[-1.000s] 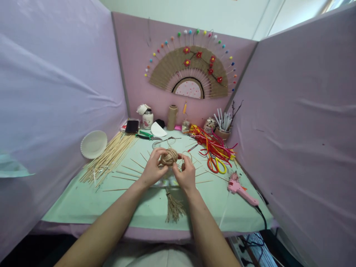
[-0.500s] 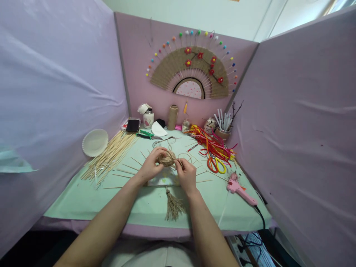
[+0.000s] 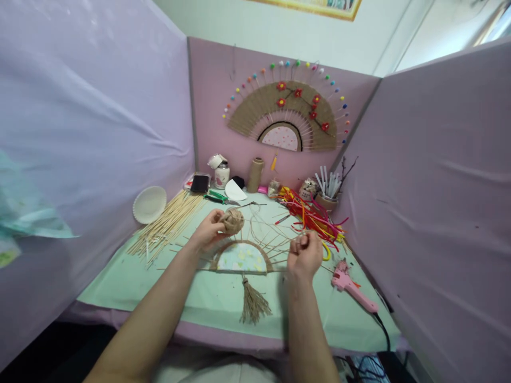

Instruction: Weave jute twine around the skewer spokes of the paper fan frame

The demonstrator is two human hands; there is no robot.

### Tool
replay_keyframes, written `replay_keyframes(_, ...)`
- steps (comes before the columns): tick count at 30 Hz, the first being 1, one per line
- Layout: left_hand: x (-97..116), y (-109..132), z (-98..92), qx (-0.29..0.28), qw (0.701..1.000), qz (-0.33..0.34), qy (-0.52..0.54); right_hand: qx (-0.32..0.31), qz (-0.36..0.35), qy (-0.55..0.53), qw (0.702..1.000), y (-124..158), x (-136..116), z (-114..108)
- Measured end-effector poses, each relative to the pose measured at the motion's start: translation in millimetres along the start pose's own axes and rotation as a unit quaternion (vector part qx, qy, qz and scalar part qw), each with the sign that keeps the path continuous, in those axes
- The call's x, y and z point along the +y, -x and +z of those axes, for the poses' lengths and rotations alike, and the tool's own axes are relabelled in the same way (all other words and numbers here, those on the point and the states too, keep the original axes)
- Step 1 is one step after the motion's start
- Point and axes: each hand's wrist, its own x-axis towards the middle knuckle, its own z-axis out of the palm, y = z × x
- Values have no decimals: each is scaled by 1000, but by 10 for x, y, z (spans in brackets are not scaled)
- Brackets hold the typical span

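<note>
My left hand (image 3: 211, 230) is closed round a ball of twine (image 3: 232, 221), held above the left side of a half-round fan base (image 3: 241, 256). Loose strands run from the ball toward my right hand (image 3: 305, 254), whose fingers are curled shut on the twine at the right of the base. The base has a light floral face and a brown rim, with thin sticks spreading out from it. A twine tassel (image 3: 254, 303) lies at its lower edge. Yellow-handled scissors (image 3: 327, 251) are partly hidden behind my right hand.
A pink glue gun (image 3: 353, 290) lies at the right, its cord over the edge. Bamboo sticks (image 3: 170, 223) and a white dish (image 3: 149, 205) are at left. Pruning shears (image 3: 220, 198) and coloured pipe cleaners (image 3: 311, 213) lie farther back. A finished fan (image 3: 287, 109) hangs on the back panel.
My hands have moved apart: the right went rightward, drawing strands from the ball, while the left shifted slightly left with it. The fan base is now uncovered. The view has tilted up.
</note>
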Motion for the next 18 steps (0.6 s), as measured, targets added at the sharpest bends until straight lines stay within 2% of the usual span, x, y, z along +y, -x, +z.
replay_keyframes(4,36,53,-95,-106,991,-81,21,11,-31,-105,994,-94,-423,-90)
replay_keyframes(7,117,99,-168,-116,982,-111,96,36,-57,-154,986,-132,-717,-171)
replay_keyframes(10,180,56,-227,-71,981,-73,164,34,-88,-165,982,-132,-929,-227)
replay_keyframes(13,187,-59,-276,43,968,-19,245,1,-100,-154,983,-213,-1066,-187)
replay_keyframes(15,169,-128,-305,114,947,-6,300,-32,-56,-130,989,-377,-1127,-53)
replay_keyframes(18,144,-168,-316,143,929,-17,342,-90,38,-39,994,-795,-1173,343)
